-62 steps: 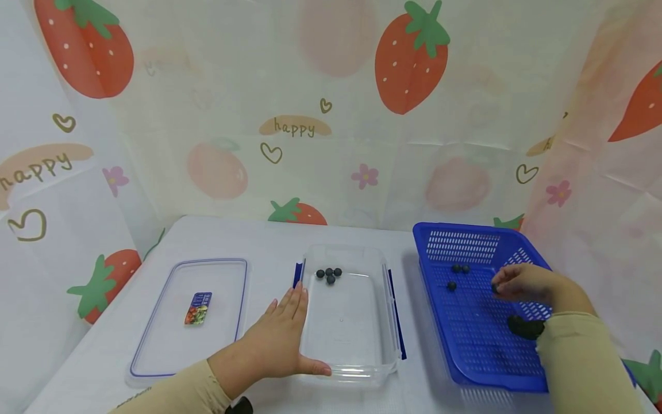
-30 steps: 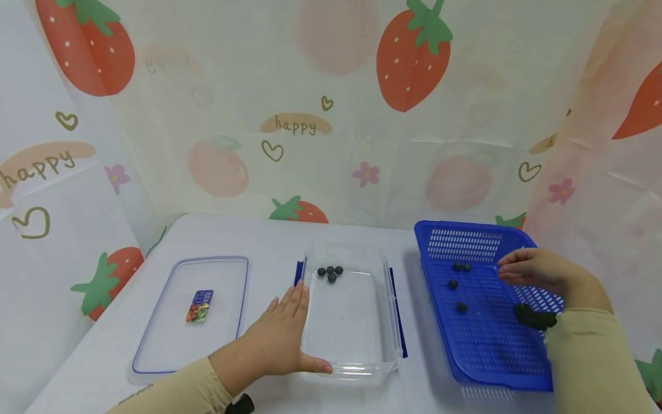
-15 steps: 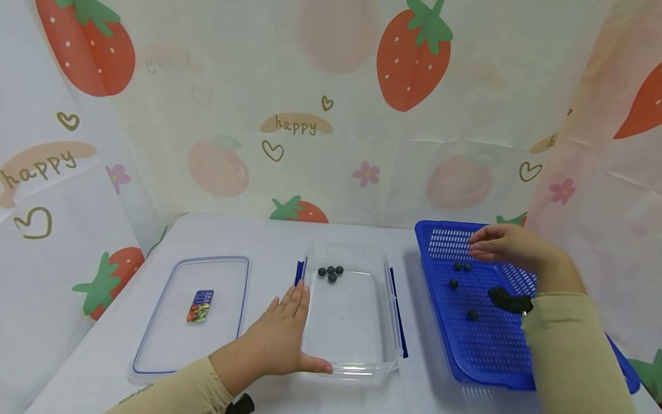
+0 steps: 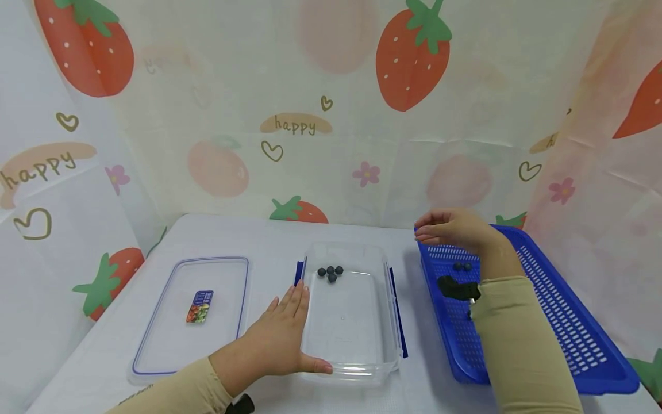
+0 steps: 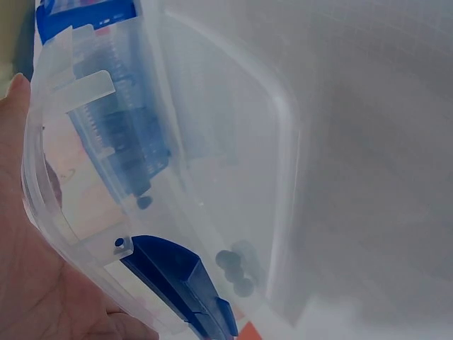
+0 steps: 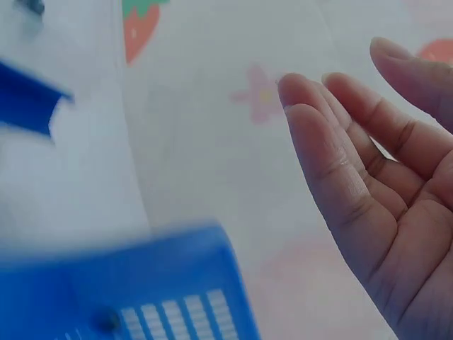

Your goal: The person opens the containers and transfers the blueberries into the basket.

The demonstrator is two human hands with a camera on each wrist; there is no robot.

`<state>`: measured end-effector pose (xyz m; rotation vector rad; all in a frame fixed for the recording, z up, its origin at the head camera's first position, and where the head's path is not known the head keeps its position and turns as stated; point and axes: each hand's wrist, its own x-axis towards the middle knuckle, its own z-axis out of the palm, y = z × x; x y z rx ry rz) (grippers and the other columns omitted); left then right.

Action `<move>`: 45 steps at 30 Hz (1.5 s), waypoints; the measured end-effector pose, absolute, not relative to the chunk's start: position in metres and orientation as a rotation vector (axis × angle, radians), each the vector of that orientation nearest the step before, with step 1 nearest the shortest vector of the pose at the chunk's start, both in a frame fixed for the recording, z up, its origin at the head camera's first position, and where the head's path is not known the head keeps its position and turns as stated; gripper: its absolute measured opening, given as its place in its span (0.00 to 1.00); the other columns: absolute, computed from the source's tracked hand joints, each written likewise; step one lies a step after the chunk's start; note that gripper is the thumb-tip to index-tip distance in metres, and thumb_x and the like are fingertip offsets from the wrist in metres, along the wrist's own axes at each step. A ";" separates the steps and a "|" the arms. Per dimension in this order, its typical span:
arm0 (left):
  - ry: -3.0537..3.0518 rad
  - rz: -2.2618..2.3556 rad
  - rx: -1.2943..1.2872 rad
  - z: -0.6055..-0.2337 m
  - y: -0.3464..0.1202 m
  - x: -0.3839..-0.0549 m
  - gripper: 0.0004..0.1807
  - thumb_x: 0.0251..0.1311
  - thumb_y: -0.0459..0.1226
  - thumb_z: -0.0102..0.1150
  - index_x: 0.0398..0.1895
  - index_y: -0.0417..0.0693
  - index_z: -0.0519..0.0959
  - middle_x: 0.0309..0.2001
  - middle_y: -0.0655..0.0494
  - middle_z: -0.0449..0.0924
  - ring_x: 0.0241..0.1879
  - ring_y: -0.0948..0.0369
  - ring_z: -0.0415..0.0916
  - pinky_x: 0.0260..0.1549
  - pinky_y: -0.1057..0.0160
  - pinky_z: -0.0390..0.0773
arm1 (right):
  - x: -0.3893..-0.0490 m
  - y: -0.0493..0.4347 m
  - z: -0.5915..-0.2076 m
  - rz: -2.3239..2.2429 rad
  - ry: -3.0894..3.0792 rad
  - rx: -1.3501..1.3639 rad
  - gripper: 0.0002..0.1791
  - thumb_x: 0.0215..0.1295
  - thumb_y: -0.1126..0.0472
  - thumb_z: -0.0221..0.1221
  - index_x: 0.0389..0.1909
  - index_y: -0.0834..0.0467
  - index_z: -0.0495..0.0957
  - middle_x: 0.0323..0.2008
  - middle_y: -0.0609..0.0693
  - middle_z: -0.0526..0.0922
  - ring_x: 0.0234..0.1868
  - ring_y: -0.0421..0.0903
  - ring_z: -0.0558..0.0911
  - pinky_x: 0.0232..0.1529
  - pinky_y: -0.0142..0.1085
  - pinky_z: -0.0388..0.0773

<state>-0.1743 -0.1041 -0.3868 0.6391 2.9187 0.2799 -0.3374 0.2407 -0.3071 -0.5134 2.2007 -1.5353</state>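
My left hand [image 4: 274, 333] lies with extended fingers along the left side of a clear plastic box [image 4: 357, 371], its thumb at the near edge. Several small dark blueberries [image 4: 331, 278] sit grouped toward the box's far end. In the left wrist view, the blueberries [image 5: 230, 261] and a blue side latch [image 5: 170, 276] show through the wall. My right hand [image 4: 457, 230] is over the far left corner of a blue slotted basket [image 4: 595, 368]. In the right wrist view, this hand [image 6: 375, 170] has gently bent fingers and a separate thumb, with nothing between them. Two blueberries [image 4: 462, 267] show in the basket; another is partly hidden by the forearm.
A clear lid [image 4: 155, 339] with a blue seal lies left of the box, bearing a small coloured label [image 4: 199, 306]. A white cloth covers the table [image 4: 274, 241]. A strawberry-print curtain [image 4: 227, 98] hangs behind and at both sides.
My right hand has let a blueberry go in the basket, where it rolled a little. The hand then rose and moved left to the far corner. The left hand stays put.
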 end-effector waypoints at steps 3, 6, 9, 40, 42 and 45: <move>2.921 0.278 0.641 -0.387 -0.104 -0.174 0.74 0.28 0.81 0.42 0.70 0.35 0.42 0.71 0.40 0.35 0.70 0.47 0.36 0.63 0.44 0.47 | -0.341 0.218 -0.312 -1.533 2.204 -0.521 0.17 0.63 0.67 0.55 0.50 0.73 0.67 0.44 0.63 0.77 0.45 0.49 0.80 0.48 0.39 0.75; 2.923 0.280 0.644 -0.387 -0.104 -0.174 0.74 0.28 0.81 0.41 0.70 0.35 0.42 0.71 0.40 0.35 0.70 0.47 0.36 0.63 0.44 0.48 | -0.343 0.196 -0.317 -1.535 2.199 -0.520 0.16 0.63 0.66 0.55 0.49 0.70 0.69 0.46 0.67 0.75 0.46 0.52 0.80 0.48 0.41 0.75; 2.925 0.279 0.650 -0.388 -0.104 -0.175 0.74 0.28 0.80 0.42 0.70 0.34 0.42 0.71 0.40 0.35 0.70 0.47 0.36 0.63 0.44 0.48 | -0.345 0.177 -0.322 -1.552 2.175 -0.517 0.16 0.63 0.67 0.55 0.49 0.70 0.70 0.48 0.69 0.74 0.46 0.53 0.80 0.49 0.42 0.74; 2.943 0.289 0.662 -0.389 -0.103 -0.175 0.72 0.30 0.79 0.45 0.70 0.34 0.43 0.71 0.40 0.37 0.70 0.47 0.38 0.62 0.44 0.50 | -0.349 0.070 -0.388 -1.477 2.157 0.045 0.13 0.59 0.70 0.57 0.45 0.71 0.75 0.39 0.61 0.81 0.38 0.50 0.81 0.45 0.41 0.77; 2.947 0.283 0.668 -0.388 -0.103 -0.175 0.72 0.30 0.79 0.45 0.70 0.34 0.43 0.71 0.40 0.37 0.70 0.47 0.38 0.62 0.44 0.50 | -0.349 0.071 -0.391 -1.435 2.169 0.074 0.12 0.59 0.71 0.57 0.44 0.70 0.76 0.40 0.61 0.80 0.39 0.51 0.81 0.45 0.41 0.77; 2.948 0.285 0.672 -0.387 -0.104 -0.174 0.73 0.29 0.80 0.42 0.69 0.33 0.43 0.71 0.39 0.37 0.70 0.47 0.38 0.62 0.44 0.50 | -0.349 0.072 -0.396 -1.402 2.177 0.088 0.11 0.59 0.72 0.56 0.43 0.70 0.76 0.41 0.61 0.80 0.39 0.51 0.81 0.44 0.40 0.77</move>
